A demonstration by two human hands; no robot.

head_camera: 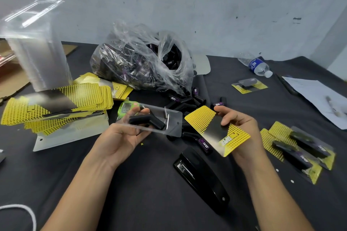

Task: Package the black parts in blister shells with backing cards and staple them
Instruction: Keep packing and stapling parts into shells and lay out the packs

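My left hand [120, 137] grips a clear blister shell [172, 120] with a black part [148, 121] lying in its pocket. Just to its right, my right hand [238, 124] pinches a yellow-and-black backing card [216, 129], tilted and apart from the shell. A black stapler [201, 176] lies on the dark table below both hands. Loose black parts [187, 103] are scattered behind the hands, spilling from a crumpled plastic bag [142, 62] full of them.
A pile of backing cards [62, 103] lies at the left, beside a tall stack of clear shells [37, 47]. Two finished packs [300, 148] lie at the right, another pack [248, 85] farther back. A water bottle [257, 65] and paper sheets [317, 95] lie at the back right. A green timer [126, 108] sits behind the shell.
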